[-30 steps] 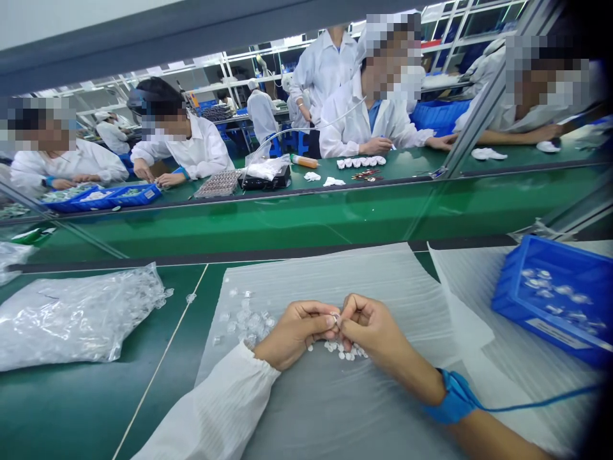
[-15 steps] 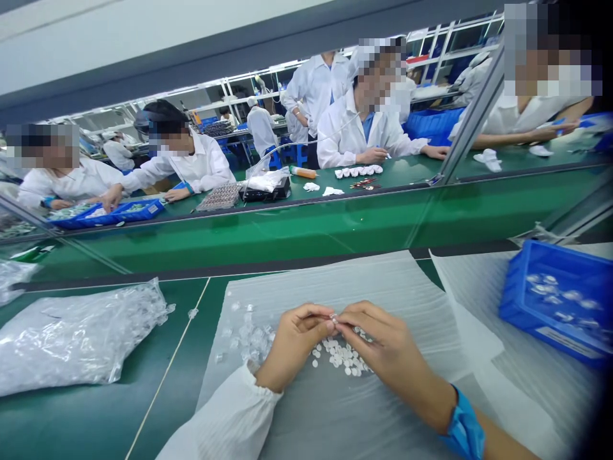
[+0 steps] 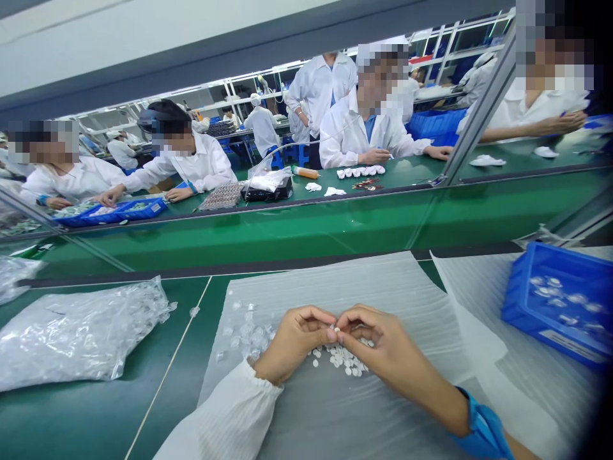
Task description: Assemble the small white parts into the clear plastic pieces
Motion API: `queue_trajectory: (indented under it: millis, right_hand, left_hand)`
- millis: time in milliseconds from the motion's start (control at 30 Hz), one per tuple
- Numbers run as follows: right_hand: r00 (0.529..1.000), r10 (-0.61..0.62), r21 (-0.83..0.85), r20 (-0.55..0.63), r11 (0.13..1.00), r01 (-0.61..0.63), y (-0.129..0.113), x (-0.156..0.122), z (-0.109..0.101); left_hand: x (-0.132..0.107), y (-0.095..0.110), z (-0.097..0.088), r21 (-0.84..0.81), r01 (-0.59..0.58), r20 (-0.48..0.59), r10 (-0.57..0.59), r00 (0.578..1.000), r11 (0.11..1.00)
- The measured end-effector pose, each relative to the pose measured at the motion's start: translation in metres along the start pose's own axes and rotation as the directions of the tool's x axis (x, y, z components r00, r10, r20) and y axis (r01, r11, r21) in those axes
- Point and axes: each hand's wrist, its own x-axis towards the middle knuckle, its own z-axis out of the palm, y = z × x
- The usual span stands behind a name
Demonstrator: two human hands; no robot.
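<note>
My left hand point(image 3: 297, 333) and my right hand point(image 3: 379, 337) meet at the fingertips, both pinched closed. Between them, mostly covered by the fingers, is a small clear plastic piece point(image 3: 332, 326). At my right thumb and forefinger a small white disc point(image 3: 337, 329) just shows against it. Below the hands lies a pile of loose white discs point(image 3: 348, 363), partly hidden by my right hand. To the left of my left wrist, clear plastic pieces point(image 3: 249, 335) are scattered on a white foam sheet point(image 3: 330, 418).
At left lies a large clear bag point(image 3: 71, 335) full of clear pieces, with a loose clear piece point(image 3: 194, 312) beside it. A blue bin point(image 3: 520, 297) holding shiny round parts stands at right. Beyond the green partition point(image 3: 268, 230), co-workers sit at another bench.
My fingers have shifted slightly around the small piece, my right fingers curling more. A white disc now shows at the fingertips. The view has moved a little.
</note>
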Motion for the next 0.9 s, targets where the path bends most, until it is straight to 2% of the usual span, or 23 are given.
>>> queue_trajectory:
  millis: [100, 200, 333, 467, 700, 900]
  right_hand:
    - [1.000, -0.011, -0.010, 0.000, 1.000, 0.011, -0.001, 0.000, -0.002]
    - [0.998, -0.002, -0.029, 0.060, 1.000, 0.004, -0.001, 0.001, -0.006]
    - [0.983, 0.076, -0.028, 0.166, 0.997, -0.073, -0.002, 0.001, -0.011]
    - [0.973, 0.116, -0.009, 0.200, 0.993, -0.117, -0.001, 0.001, -0.013]
    - [0.975, 0.104, 0.022, 0.198, 0.994, -0.110, 0.000, -0.001, -0.010]
    - [0.991, 0.068, 0.036, 0.115, 0.997, -0.073, 0.000, 0.000, -0.006]
  left_hand:
    - [0.000, 0.000, 0.002, 0.012, 0.008, -0.018, -0.008, 1.000, 1.000]
    - [0.000, -0.002, 0.003, 0.032, 0.018, 0.012, -0.018, 1.000, 0.999]
    - [-0.001, -0.003, 0.003, 0.042, 0.036, 0.075, -0.039, 0.996, 0.998]
    - [-0.001, -0.005, 0.002, 0.058, 0.038, 0.093, -0.043, 0.995, 0.998]
    - [0.000, -0.007, 0.004, 0.072, 0.014, 0.070, -0.019, 0.997, 0.997]
    - [0.000, -0.004, 0.006, 0.061, -0.043, 0.028, 0.042, 0.999, 0.997]
